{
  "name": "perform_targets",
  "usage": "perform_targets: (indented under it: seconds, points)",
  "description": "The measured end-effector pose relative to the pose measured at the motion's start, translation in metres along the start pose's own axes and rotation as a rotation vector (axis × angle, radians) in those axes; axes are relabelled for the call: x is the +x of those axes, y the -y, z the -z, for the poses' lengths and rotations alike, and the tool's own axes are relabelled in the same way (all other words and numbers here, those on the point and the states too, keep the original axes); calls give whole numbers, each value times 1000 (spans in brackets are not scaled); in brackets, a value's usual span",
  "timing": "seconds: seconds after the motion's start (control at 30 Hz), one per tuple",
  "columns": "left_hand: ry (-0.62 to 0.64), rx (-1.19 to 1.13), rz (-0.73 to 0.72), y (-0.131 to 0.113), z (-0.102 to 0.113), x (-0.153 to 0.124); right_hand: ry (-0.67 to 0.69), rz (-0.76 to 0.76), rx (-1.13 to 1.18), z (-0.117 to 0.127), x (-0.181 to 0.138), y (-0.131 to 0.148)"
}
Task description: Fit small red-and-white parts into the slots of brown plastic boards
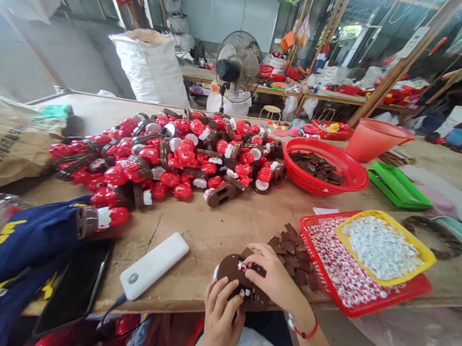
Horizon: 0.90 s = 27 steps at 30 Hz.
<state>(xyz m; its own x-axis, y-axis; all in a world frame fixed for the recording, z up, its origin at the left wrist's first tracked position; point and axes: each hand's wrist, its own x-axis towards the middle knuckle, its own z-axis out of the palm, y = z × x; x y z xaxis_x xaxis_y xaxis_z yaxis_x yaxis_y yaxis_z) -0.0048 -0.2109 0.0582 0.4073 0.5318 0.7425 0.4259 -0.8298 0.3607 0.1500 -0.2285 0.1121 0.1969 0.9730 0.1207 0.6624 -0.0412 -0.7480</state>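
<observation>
My left hand [220, 312] grips a round brown plastic toy part [232, 269] from below, at the near edge of the wooden table [203, 232]. My right hand [272, 279] lies over its top, fingers curled and pressing on a small brown piece with red-and-white bits. A red band sits on my right wrist. Just right of my hands lies a loose pile of small brown pieces [294, 252]. Beyond it, a red tray [332, 287] holds red-and-white bits, and a yellow tray [380, 247] with white bits rests on top of it.
A big heap of red and brown toy parts [167, 156] covers the table's middle. A red basket [324, 164] holds brown pieces. A white power bank [154, 265], a black phone [76, 289] and blue cloth [27, 243] lie at left. A fan [238, 65] stands behind.
</observation>
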Motion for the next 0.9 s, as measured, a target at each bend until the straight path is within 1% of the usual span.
perform_targets:
  seconds: [0.07,0.17,0.3,0.37,0.4,0.53,0.6,0.67,0.73,0.83,0.87,0.9]
  points:
    - [-8,9,30,-2,2,-1,28,11,36,-11,6,12]
    - [-38,6,50,-4,3,-1,0,1,97,-20,11,14]
    - [-34,5,29,-4,2,1,-122,18,158,-15,8,12]
    - [-21,14,29,-2,2,1,-140,36,165,-9,2,13]
    - [-16,17,30,-1,2,1,-110,47,156,-6,-2,14]
    - [-9,12,7,5,2,1,100,76,74,0,-17,15]
    - [-5,9,-18,8,1,1,114,58,68,4,-21,7]
    - [-2,1,-38,12,0,0,24,3,35,15,-20,-12]
    - [-10,-11,-49,16,-2,-1,-154,-71,-88,37,-17,-42]
    - [-22,-30,-70,23,-5,-2,-481,-196,-395,88,-14,-93]
    - [-25,-34,-80,25,-6,-2,-570,-286,-509,107,-15,-109]
    - [-26,-35,-87,27,-6,-2,-603,-408,-622,123,-17,-122]
